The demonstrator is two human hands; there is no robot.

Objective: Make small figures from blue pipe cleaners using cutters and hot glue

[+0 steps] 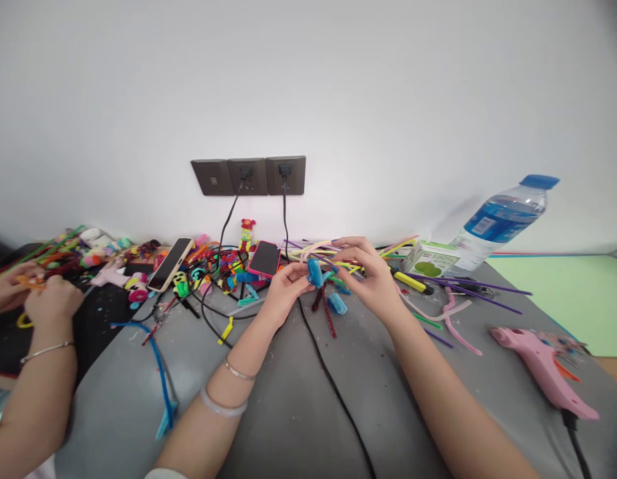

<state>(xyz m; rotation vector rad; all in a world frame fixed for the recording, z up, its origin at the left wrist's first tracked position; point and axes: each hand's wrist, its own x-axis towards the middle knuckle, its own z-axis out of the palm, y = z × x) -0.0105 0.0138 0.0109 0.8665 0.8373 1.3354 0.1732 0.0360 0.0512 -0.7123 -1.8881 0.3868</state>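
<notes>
Held in the fingertips of my left hand (287, 291) is a small blue fuzzy pipe-cleaner piece (315, 273), raised a little above the grey table. Just to its right, my right hand (367, 274) has its fingers curved and apart, with nothing plainly gripped between them. A thin teal strip shows near its thumb; whether they touch I cannot tell. Another blue fuzzy piece (337, 304) lies on the table below the hands, beside a dark red pipe cleaner (329, 318). Behind my fingers, a bundle of pale and yellow pipe cleaners is partly hidden.
A pink glue gun (542, 366) lies at right, near a water bottle (502, 223) and green box (430, 259). Black cables (333, 382) cross the table. Phones (171, 264) and colourful figures stand along the wall. At far left, another person's hands (53, 299) hold something orange.
</notes>
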